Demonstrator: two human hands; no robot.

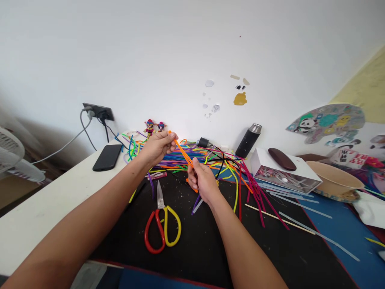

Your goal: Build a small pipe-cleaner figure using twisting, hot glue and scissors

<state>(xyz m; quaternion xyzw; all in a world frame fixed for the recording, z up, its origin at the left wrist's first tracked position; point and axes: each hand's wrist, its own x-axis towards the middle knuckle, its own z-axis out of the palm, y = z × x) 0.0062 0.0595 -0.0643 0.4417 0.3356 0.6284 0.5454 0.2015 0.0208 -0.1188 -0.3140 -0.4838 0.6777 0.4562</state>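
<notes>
White wall (156, 60) behind, bright and bare but for a few stickers (240, 98), and in front of it both hands were busy in mid-air! Left hand (159, 147): fingers pinched on the upper end of some orange strands (184, 153), a bit of orange poking out above the thumb. Right hand (204, 178): fingers curled closed around the lower part, orange showing again beneath. Between the two, above the black mat (195, 249), the strands ran slantwise and looked straight, a hold that probably served to keep them taut and together. Scissors (161, 202) lay just below, red and yellow handles toward the person, likely for a quick grab. And what a pile beyond: a heap of coloured strands (180, 153) stretched along the wall side, presumably there to leave the near mat for working. Out on the wings of the pale surface (60, 200), a phone (107, 157) lay flat at the left; at the right a black flask (248, 140) leaned beside a white box (264, 163) topped by a brown case (282, 159). Far left, a fan (11, 150) edged into view!
</notes>
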